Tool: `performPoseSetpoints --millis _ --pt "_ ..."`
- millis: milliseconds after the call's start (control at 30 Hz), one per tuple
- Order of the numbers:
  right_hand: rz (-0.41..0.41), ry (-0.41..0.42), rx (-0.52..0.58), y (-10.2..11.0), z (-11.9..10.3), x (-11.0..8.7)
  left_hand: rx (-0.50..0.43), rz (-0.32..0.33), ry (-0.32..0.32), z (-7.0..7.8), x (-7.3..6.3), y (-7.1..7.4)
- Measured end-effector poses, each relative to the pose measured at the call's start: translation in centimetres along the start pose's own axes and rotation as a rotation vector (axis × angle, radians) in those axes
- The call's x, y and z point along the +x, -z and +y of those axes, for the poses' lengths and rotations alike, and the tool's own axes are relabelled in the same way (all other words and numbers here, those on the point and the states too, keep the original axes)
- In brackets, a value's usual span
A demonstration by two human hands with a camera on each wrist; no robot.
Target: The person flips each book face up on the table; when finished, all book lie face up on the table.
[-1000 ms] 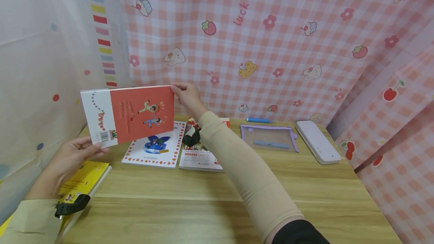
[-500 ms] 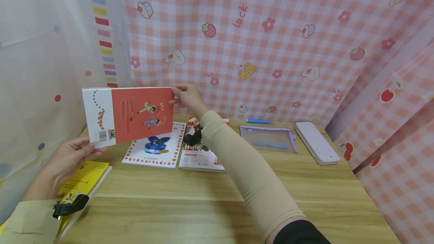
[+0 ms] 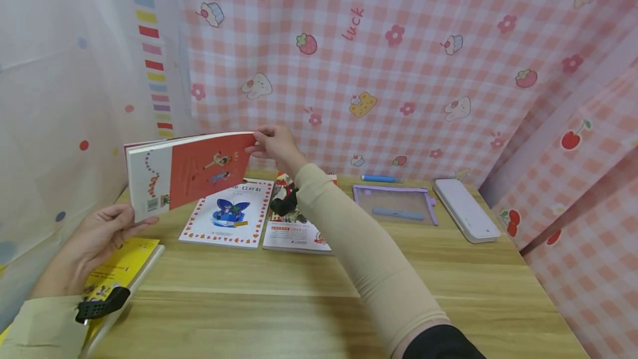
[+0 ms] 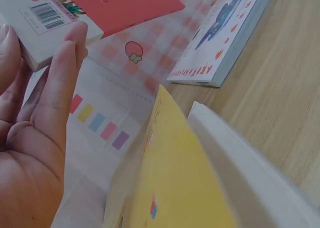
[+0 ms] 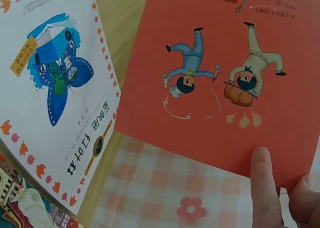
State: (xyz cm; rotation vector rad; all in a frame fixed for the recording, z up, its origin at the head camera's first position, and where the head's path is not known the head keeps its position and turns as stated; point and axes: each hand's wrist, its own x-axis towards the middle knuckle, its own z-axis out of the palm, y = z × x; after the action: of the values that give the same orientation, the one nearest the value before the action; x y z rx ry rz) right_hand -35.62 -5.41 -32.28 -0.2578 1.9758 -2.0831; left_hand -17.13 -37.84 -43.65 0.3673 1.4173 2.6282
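Observation:
A red-and-white book [image 3: 206,168] is held up on its side above the back left of the table, its back cover with two cartoon figures facing me. My right hand [image 3: 276,145] pinches its upper right corner, index finger [image 5: 262,188] lying on the red cover. At the lower left corner, by the barcode, my left hand [image 3: 102,234] holds the book between thumb and fingers, as the left wrist view [image 4: 42,138] shows. Behind and below lies a white book with a blue butterfly [image 3: 231,215]. A yellow book [image 3: 122,265] lies under my left forearm.
Beside the butterfly book lies another book [image 3: 296,237], partly hidden by my right sleeve. Farther right are a blue marker [image 3: 379,178], a purple-edged mesh pouch [image 3: 396,198] with a blue pen on it, and a white case [image 3: 466,209]. Checked curtain [image 3: 319,71] borders the table's back.
The held book has turned, so its top page edge now shows and the cover looks narrower. More of the butterfly book is uncovered. Both hands stay nearly in place.

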Motion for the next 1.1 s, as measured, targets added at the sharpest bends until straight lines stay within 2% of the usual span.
performPoseSetpoints --millis 133,367,833,967,1100 --pt "0.001 0.001 0.025 0.03 0.02 0.00 -0.024 -0.009 -0.023 -0.21 0.06 0.06" --pt "-0.008 -0.038 0.134 0.29 0.28 0.40 -0.029 0.066 -0.005 -0.14 0.17 0.00" --pt "-0.052 -0.080 0.301 0.44 0.72 0.45 -0.017 0.153 -0.007 0.07 0.09 0.00" --pt "-0.062 -0.093 0.313 0.48 0.70 0.41 -0.040 0.154 -0.017 0.07 0.14 0.15" --pt "-0.063 -0.084 0.331 0.34 0.68 0.33 -0.068 0.120 -0.042 -0.11 0.37 0.16"
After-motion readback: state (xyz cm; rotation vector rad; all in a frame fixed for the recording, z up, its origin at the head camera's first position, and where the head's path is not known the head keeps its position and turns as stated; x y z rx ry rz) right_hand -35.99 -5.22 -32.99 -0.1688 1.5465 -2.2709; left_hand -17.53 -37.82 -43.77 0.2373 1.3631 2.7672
